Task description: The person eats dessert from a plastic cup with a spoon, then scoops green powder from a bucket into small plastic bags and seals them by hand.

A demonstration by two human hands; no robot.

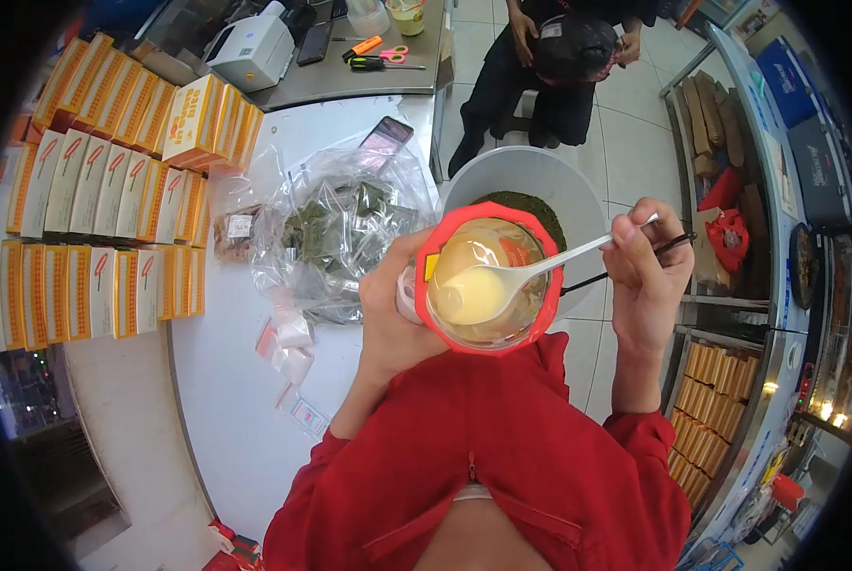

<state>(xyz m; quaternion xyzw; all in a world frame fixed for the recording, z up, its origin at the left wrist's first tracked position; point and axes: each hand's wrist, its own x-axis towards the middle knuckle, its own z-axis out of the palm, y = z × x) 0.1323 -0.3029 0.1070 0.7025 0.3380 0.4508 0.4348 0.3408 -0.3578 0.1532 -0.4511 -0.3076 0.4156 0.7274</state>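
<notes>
My left hand (386,300) is wrapped round a clear jar (530,319) with a red, many-sided rim, held up close to my chest. In my right hand (646,276), the thumb and fingers pinch the handle of a white spoon (578,251). The spoon's bowl is over the jar's mouth and carries something smooth and pale yellow (478,293). Whether the bowl touches the jar's contents, I cannot tell. A thin black strip (587,284) runs from near my right fingers towards the jar. Behind the jar stands a large whitish bucket (587,195) with dark green stuff inside.
On the white table (226,419) lie a clear plastic bag (335,238) of dark green leaves, a phone (388,138) and small packets. Orange-and-white boxes (112,181) are stacked at left. A person (549,67) sits beyond the bucket. Shelves (721,343) stand at right.
</notes>
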